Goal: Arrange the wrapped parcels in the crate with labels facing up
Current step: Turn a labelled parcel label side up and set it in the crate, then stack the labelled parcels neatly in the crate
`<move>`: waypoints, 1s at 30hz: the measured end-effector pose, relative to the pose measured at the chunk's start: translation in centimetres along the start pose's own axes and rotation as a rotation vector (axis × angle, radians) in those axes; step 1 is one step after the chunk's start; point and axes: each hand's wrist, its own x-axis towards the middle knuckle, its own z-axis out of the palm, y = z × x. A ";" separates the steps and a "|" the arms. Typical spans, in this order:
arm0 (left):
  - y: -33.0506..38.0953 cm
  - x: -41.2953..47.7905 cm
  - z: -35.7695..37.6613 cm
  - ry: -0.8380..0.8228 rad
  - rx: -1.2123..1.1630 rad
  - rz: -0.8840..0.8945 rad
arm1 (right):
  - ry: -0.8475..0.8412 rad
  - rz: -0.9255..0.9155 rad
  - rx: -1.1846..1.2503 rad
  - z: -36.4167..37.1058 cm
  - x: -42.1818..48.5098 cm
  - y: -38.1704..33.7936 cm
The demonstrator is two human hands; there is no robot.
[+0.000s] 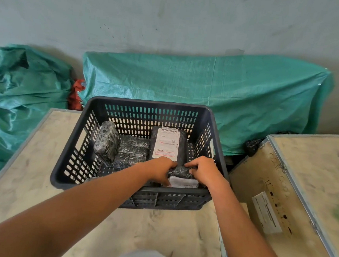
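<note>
A black slotted plastic crate (68, 162) sits on a pale table. Inside, at the near right corner, lies a small black wrapped parcel (182, 174) with a white label showing on top. My left hand (160, 169) grips its left side and my right hand (203, 168) grips its right side. Behind it a larger black parcel (168, 143) lies flat with its white shipping label up. At the left, one wrapped parcel (106, 142) stands tilted on edge against another flat one (134, 151); no label shows on either.
Green woven sacks (207, 85) lie along the wall behind the crate, another green sack (17, 89) at the left. A wooden box (292, 189) with a metal edge and a white sticker stands close to the crate's right side. Bare table surface (157, 234) lies in front.
</note>
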 end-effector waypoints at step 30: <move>-2.8 -8.5 -12.0 0.821 -0.878 0.224 | 0.326 -0.491 0.790 -3.0 -2.1 -3.7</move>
